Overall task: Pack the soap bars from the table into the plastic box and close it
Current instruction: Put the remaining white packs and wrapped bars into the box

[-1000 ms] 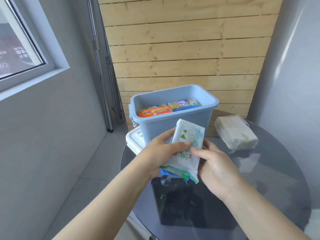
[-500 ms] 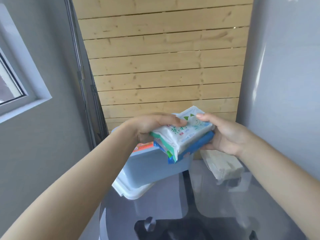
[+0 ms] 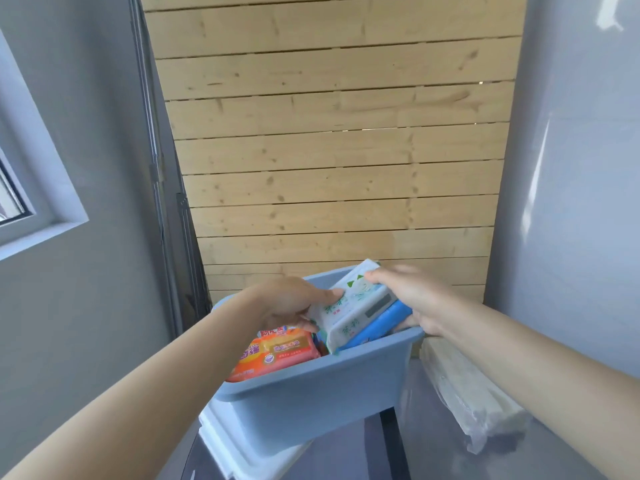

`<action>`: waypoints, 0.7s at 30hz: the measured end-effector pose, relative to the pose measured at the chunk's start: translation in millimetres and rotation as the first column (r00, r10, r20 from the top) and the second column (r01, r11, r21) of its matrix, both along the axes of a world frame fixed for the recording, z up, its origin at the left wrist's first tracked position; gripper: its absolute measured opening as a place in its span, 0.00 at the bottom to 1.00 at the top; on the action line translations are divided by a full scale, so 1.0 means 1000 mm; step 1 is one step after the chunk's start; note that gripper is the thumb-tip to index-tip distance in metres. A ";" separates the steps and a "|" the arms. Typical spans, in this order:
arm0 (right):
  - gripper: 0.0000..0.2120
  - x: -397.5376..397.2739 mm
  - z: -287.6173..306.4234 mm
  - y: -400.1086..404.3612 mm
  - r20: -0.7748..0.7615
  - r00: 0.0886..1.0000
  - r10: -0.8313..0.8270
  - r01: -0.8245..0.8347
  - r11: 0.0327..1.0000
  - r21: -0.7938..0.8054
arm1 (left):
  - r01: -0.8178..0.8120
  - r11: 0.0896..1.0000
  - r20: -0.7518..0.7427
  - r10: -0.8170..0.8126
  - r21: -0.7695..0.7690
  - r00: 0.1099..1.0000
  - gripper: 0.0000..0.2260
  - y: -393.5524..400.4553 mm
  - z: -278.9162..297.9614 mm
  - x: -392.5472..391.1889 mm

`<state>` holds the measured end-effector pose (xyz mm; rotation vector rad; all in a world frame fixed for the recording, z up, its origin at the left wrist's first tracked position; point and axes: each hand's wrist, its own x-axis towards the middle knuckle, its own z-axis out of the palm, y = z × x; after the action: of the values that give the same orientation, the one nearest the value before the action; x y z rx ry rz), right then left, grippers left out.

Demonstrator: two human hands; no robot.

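We note left hand point(image 3: 287, 303) and right hand point(image 3: 415, 299) gripping stacked glossy rectangular soap bars point(image 3: 356, 306), tilted inside smooth blue plastic box point(image 3: 311, 393), glassy worktop point(image 3: 433, 452) beneath.

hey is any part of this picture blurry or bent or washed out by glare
Head view: the right hand is motion-smeared at the fingers; wide-angle distortion bows the door frame and wood planks; bright glare streaks the grey wall and the glass table.
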<state>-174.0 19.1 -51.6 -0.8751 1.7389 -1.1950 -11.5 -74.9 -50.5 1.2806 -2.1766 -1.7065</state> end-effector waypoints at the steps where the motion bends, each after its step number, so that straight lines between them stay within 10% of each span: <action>1: 0.12 0.002 -0.005 -0.004 -0.033 0.999 0.016 -0.015 0.999 0.033 | 0.020 1.000 0.036 -0.020 -0.024 0.999 0.17 -0.004 -0.006 0.001; 7: 0.17 0.016 -0.011 -0.011 -0.422 0.879 0.223 -0.122 0.959 0.254 | 0.162 0.976 0.205 -0.130 -0.148 0.970 0.20 -0.009 -0.015 0.001; 11: 0.19 0.012 -0.012 -0.012 -0.682 0.599 0.420 -0.145 0.894 0.424 | 0.248 0.926 0.348 -0.142 -0.283 0.927 0.15 -0.009 -0.022 -0.006; 21: 0.21 0.000 -0.016 -0.012 -0.833 0.333 0.442 -0.308 0.886 0.347 | 0.244 0.883 0.330 -0.109 -0.402 0.938 0.21 -0.006 -0.039 -0.014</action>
<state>-173.5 7.1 -67.5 -1.9740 2.1638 -0.1865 -25.7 -80.5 -89.6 1.3062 -2.7196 -1.0096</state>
